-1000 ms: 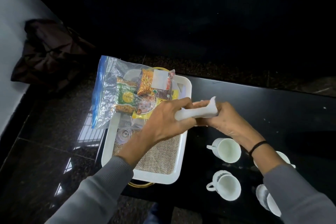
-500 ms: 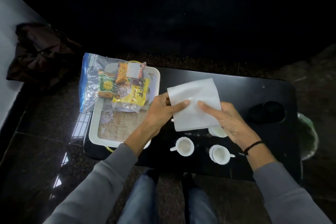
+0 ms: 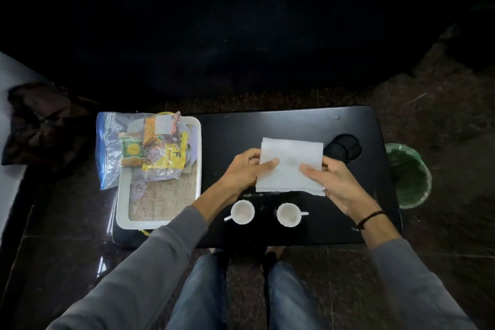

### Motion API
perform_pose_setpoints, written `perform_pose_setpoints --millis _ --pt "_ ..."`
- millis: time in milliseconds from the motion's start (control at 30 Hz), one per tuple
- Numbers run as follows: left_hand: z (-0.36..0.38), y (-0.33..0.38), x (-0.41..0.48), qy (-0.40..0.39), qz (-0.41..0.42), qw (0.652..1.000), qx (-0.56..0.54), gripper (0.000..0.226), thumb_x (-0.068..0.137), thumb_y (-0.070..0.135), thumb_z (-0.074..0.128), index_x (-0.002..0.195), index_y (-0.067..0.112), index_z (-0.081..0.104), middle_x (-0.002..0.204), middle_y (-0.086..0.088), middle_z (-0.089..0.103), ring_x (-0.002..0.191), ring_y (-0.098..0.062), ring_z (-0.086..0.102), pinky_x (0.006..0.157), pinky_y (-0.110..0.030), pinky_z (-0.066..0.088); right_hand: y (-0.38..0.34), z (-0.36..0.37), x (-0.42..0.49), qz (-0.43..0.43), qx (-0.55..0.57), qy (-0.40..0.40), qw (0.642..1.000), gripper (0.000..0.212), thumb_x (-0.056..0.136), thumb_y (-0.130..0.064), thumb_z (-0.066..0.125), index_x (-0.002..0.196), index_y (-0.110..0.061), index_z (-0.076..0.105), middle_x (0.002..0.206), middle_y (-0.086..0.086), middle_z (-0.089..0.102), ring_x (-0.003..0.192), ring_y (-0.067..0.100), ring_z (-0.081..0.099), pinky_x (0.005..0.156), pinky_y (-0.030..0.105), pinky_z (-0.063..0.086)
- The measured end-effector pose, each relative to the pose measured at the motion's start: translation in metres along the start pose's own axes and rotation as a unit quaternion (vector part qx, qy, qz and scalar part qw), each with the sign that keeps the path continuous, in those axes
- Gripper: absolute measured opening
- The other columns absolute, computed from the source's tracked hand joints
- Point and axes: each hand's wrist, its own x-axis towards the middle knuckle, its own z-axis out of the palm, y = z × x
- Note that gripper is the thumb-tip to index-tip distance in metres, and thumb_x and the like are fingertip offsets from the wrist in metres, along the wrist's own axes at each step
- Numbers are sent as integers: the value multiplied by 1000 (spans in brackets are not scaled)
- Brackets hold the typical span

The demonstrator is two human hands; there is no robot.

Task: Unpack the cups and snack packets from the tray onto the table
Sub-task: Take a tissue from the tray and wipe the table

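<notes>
A white paper napkin (image 3: 290, 163) is spread flat between both hands above the middle of the black table (image 3: 241, 128). My left hand (image 3: 245, 169) pinches its left edge and my right hand (image 3: 330, 182) pinches its right edge. Two white cups (image 3: 242, 211) (image 3: 289, 214) stand on the table just below the napkin, handles pointing outward. The white tray (image 3: 199, 169) sits at the table's left end. On it lies a clear zip bag (image 3: 112, 147) holding several snack packets (image 3: 163, 153). A small clear lid (image 3: 138, 190) rests on the tray's burlap liner.
A green-lined bin (image 3: 408, 177) stands on the floor right of the table. Round black coasters (image 3: 344, 149) sit in the table's recess at the right. A dark cloth (image 3: 40, 126) lies at the far left. My knees (image 3: 241, 289) are below the table's front edge.
The napkin went from folded between my hands over the tray to unfolded and flat over the table's middle. The view pulled back and up, showing the whole table.
</notes>
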Motion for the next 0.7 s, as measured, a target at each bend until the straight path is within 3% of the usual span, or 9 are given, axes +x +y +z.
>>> perform_pose_setpoints --millis 167,233,333,467,567,700 --pt "32 -9 19 -33 -4 998 53 40 86 6 79 125 13 70 114 -8 78 101 -20 75 85 -29 62 8 -35 -2 23 32 -9 999 38 89 -9 78 126 -12 69 115 8 79 104 26 77 79 35 65" --pt "45 -10 31 -29 -13 997 64 35 86 6 78 120 13 73 109 -8 79 93 -19 76 79 -28 63 11 -47 -3 22 38 18 999 36 89 -4 77 124 -11 70 112 8 80 101 25 77 76 31 64" --pt "60 -11 45 -20 -37 995 90 21 88 5 74 108 12 73 89 0 76 69 -9 73 63 -30 63 15 -66 -2 4 41 97 994 23 89 2 74 105 -13 79 101 11 82 89 21 78 70 27 64" --pt "77 -8 59 -17 -65 985 156 20 94 11 68 113 9 68 97 -3 76 74 -19 76 60 -28 61 14 -94 3 -27 -9 204 979 30 92 6 67 83 -19 81 87 6 81 81 19 74 70 27 61" --pt "88 -5 70 -21 -72 981 177 16 97 10 61 111 9 68 100 -8 77 71 -20 76 59 -29 59 9 -114 11 -28 -18 273 961 25 91 2 67 88 -19 79 89 8 79 78 20 71 73 34 58" --pt "98 -2 81 -26 -75 979 188 17 100 12 57 112 8 69 98 -7 78 69 -17 75 51 -23 57 -7 -133 23 -58 -132 347 927 23 88 -7 67 103 -20 80 82 -10 74 73 10 68 61 18 50"
